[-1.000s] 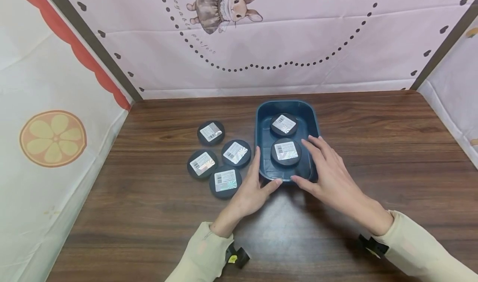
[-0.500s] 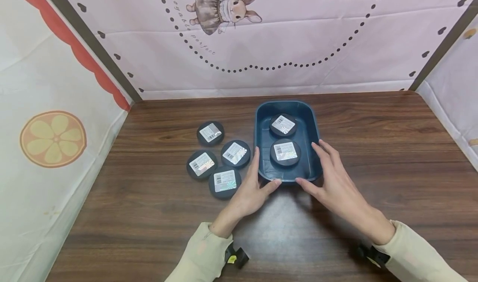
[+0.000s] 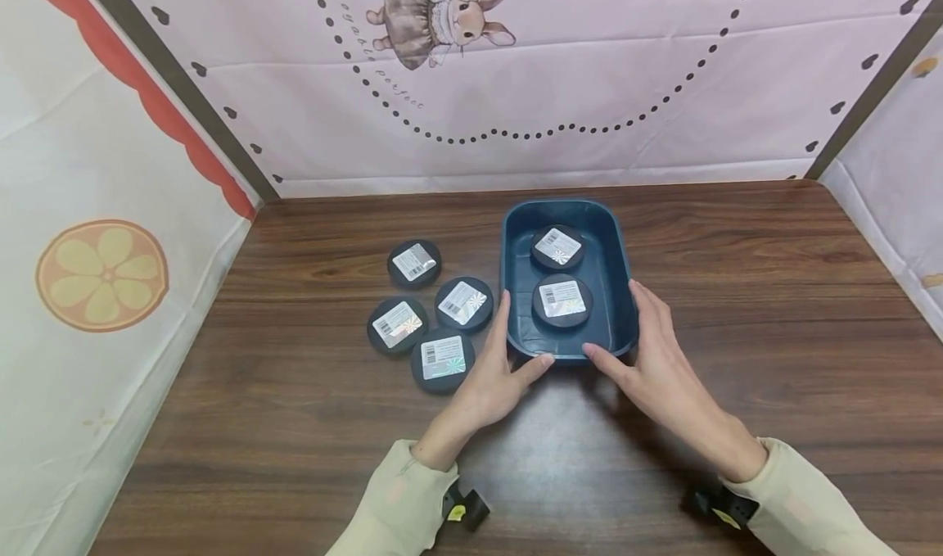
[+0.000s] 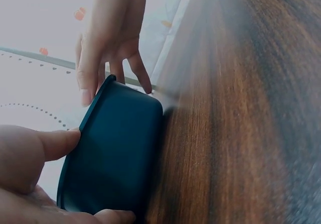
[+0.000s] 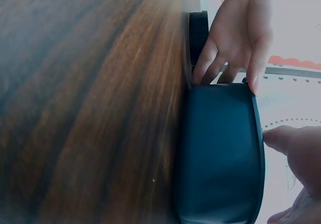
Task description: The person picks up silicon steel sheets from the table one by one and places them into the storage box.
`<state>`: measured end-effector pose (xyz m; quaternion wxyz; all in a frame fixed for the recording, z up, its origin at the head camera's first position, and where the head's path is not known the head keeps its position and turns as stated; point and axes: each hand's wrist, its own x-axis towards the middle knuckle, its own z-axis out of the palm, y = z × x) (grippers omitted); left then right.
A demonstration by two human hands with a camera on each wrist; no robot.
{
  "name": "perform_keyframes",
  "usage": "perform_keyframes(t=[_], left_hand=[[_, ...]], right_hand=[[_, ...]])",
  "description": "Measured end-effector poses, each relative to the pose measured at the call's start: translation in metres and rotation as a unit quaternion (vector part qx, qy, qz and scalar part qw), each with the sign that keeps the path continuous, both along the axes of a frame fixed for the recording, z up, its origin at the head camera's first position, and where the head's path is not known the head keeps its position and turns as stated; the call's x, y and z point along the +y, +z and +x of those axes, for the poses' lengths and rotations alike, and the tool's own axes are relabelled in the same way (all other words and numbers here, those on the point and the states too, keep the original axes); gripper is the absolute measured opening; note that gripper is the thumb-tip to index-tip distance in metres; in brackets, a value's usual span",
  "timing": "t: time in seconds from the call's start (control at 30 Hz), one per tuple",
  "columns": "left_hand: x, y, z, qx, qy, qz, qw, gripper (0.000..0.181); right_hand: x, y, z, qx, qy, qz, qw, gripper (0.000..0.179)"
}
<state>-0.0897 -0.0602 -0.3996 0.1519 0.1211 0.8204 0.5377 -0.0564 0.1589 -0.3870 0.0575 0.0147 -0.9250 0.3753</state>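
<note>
A dark blue rectangular plastic tray (image 3: 615, 327) sits on the wooden table, holding two black round discs with white barcode labels, a far disc (image 3: 557, 247) and a near disc (image 3: 562, 300). My left hand (image 3: 492, 380) holds the tray's near left corner, thumb on the front rim and fingers along the left wall. At the near right corner, my right hand (image 3: 663, 376) grips the tray with its thumb at the front rim and fingers on the outside of the right wall. In the left wrist view, the tray's outer wall (image 4: 120, 143) stands between both hands. Some fingertips are hidden.
Several more labelled black discs (image 3: 398, 325) lie on the table (image 3: 295, 425) left of the tray, one close to my left hand. Behind the table hangs a pale printed cloth (image 3: 589, 65), with further cloth at both sides.
My right hand has moved from over the tray's right edge to outside its right wall, fingers now against it. The left hand, the tray and the discs stay nearly in place.
</note>
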Motion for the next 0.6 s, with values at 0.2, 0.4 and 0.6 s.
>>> perform_keyframes(t=[0.2, 0.4, 0.6], left_hand=[[0.0004, -0.0019, 0.0005, 0.001, 0.004, 0.013, 0.9999, 0.100], [0.0005, -0.0010, 0.0021, 0.005, 0.001, 0.012, 0.9999, 0.100], [0.0005, 0.0004, 0.0021, -0.002, 0.005, -0.001, 1.0000, 0.100]], right_hand=[[0.0013, -0.0001, -0.0010, -0.043, -0.023, -0.012, 0.9988, 0.105], [0.0020, -0.0028, -0.0022, -0.075, -0.046, -0.042, 0.9952, 0.106], [0.0012, -0.0089, -0.0028, -0.083, -0.046, -0.061, 0.9937, 0.097]])
